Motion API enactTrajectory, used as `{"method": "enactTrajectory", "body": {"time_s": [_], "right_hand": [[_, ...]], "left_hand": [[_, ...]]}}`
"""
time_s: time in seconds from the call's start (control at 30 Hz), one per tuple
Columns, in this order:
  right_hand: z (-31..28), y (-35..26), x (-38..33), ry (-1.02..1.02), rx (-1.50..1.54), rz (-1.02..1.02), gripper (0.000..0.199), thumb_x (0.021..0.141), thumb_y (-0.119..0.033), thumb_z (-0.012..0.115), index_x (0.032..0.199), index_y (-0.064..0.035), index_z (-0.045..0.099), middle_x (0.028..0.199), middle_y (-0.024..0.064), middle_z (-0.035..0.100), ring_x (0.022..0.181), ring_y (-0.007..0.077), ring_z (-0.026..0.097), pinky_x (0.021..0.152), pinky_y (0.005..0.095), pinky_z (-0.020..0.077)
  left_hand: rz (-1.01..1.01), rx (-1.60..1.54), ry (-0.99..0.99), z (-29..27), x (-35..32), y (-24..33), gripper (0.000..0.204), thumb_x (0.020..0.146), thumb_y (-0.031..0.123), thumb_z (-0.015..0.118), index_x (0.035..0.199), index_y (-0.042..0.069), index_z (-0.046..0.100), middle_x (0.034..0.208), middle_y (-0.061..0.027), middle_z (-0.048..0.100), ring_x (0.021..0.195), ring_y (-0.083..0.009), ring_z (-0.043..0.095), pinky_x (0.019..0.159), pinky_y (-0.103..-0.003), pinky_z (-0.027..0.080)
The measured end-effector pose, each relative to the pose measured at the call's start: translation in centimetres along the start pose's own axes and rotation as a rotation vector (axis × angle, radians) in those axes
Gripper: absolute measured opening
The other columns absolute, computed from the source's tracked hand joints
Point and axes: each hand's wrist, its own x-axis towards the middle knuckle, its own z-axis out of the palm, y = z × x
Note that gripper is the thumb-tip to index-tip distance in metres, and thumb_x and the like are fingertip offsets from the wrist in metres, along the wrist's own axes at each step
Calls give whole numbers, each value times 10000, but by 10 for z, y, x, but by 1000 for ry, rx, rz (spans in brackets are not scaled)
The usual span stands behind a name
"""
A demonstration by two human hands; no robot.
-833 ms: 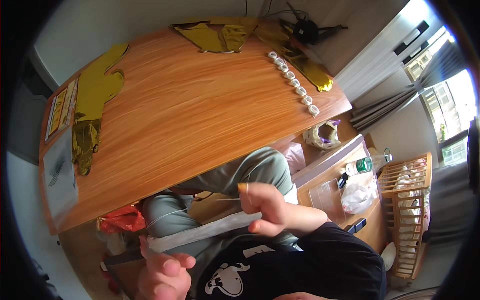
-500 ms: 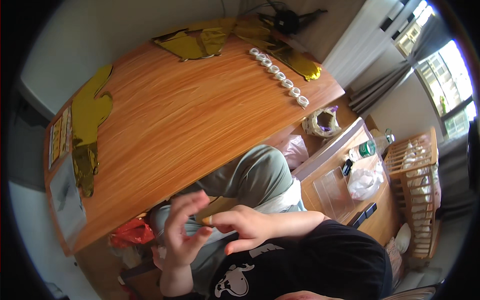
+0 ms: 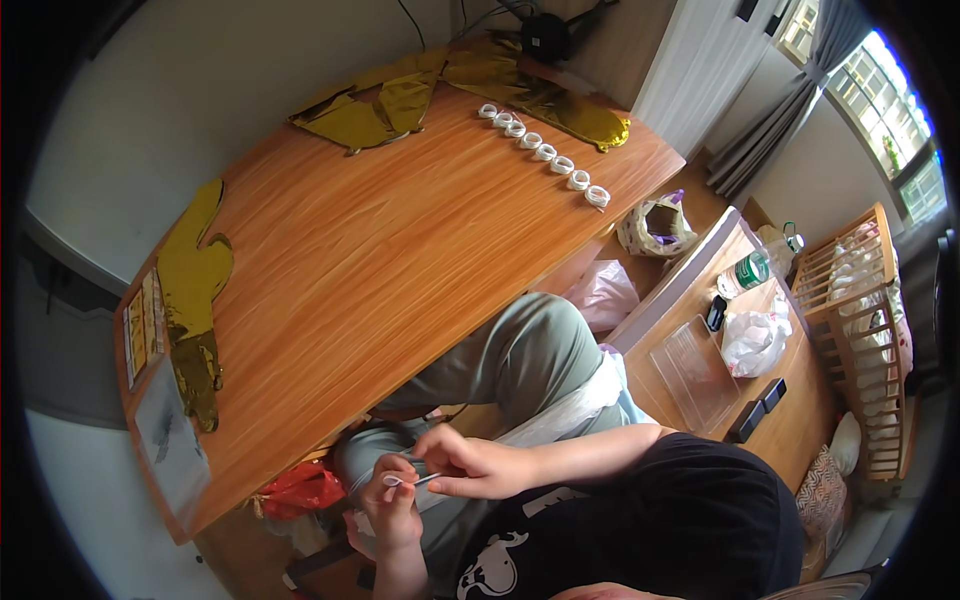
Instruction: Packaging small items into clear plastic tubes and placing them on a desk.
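Above my lap, both hands are close together at a thin white strip (image 3: 392, 481), which has a small loop at its left end. My left hand (image 3: 393, 510) pinches the strip by the loop, palm turned up. My right hand (image 3: 475, 466) grips the other end between thumb and bent fingers. Whether the strip is cord or ribbon is too small to tell. Beyond, on the wooden table (image 3: 340, 260), several small white coils (image 3: 545, 152) lie in a slanting row near the right edge.
Flat gold foil balloons (image 3: 203, 270) lie along the table's left and far edges, by a clear plastic sheet (image 3: 170, 445). At right, a lower surface holds a clear plastic lid (image 3: 695, 372), a white bag (image 3: 755, 342) and a bottle (image 3: 743, 274). A red bag (image 3: 300, 490) sits below the table.
My left hand has gone from spread fingers to a pinch and come against my right hand. The white strip with its loop now shows between them. The whole view has shifted slightly.
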Motion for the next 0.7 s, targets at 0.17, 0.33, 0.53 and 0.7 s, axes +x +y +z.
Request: {"method": "enactTrajectory", "body": {"time_s": [0.17, 0.33, 0.53, 0.7], "right_hand": [[-1, 18, -2, -88, 222, 150, 210, 1003, -225, 511, 969, -20, 542, 848, -13, 526, 872, 54, 462, 779, 257, 420], [-12, 29, -1, -143, 412, 386, 236, 999, -278, 510, 909, -69, 571, 769, -57, 520, 674, 21, 442, 576, 210, 371], [-2, 39, 2, 78, 633, 520, 173, 989, -260, 520, 950, -98, 566, 724, -65, 525, 562, 26, 433, 478, 204, 327], [17, 10, -3, 106, -185, 117, 156, 965, -187, 553, 1007, -37, 556, 800, 70, 604, 718, 181, 603, 657, 326, 471]], "left_hand": [[-89, -184, -5, 0, -6, -5, 110, 955, 165, 529, 919, 66, 496, 769, -59, 530, 723, -138, 474, 710, -263, 368], [-254, -74, -30, -7, -14, -14, 196, 955, 193, 544, 814, 61, 509, 716, -18, 523, 625, -86, 439, 603, -220, 351], [-198, 312, 133, -12, -11, -26, 205, 952, 110, 529, 774, 16, 567, 720, -31, 593, 629, -89, 515, 586, -225, 411], [-92, 346, 278, -11, -10, -36, 123, 944, 83, 562, 907, -1, 644, 827, -69, 665, 717, -134, 611, 652, -244, 484]]}}
